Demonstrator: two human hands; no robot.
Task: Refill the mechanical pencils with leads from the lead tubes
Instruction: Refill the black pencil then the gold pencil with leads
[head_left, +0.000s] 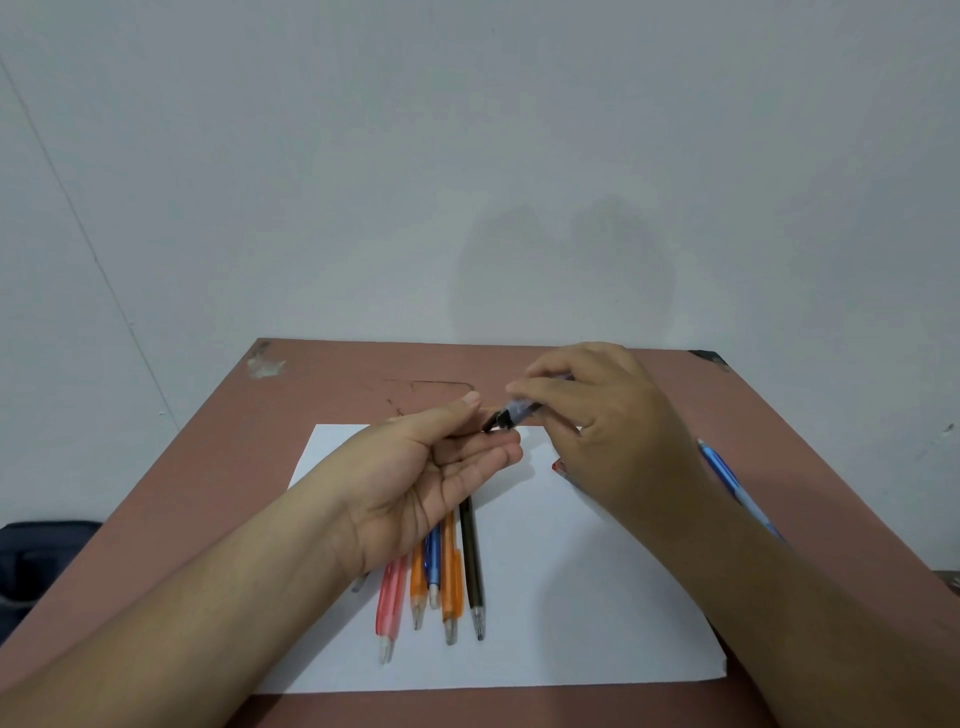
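The right hand (608, 426) pinches a lead tube (511, 413), tipped over the left hand (431, 467), cupped palm-up with fingers relaxed. Tilt too far and leads may spill past the palm onto the paper (571, 597) beside the pencils (441, 587).

The table (322, 395) is showing a matt, reddish-brown top, scuffed and scratched towards twelve o'clock. A smooth, matt white paper sheet (597, 597) is lying on it. The pencils (447, 587) at six o'clock are gleaming as glossy, translucent plastic. The tube (522, 408) is looking like clear plastic with a black end.
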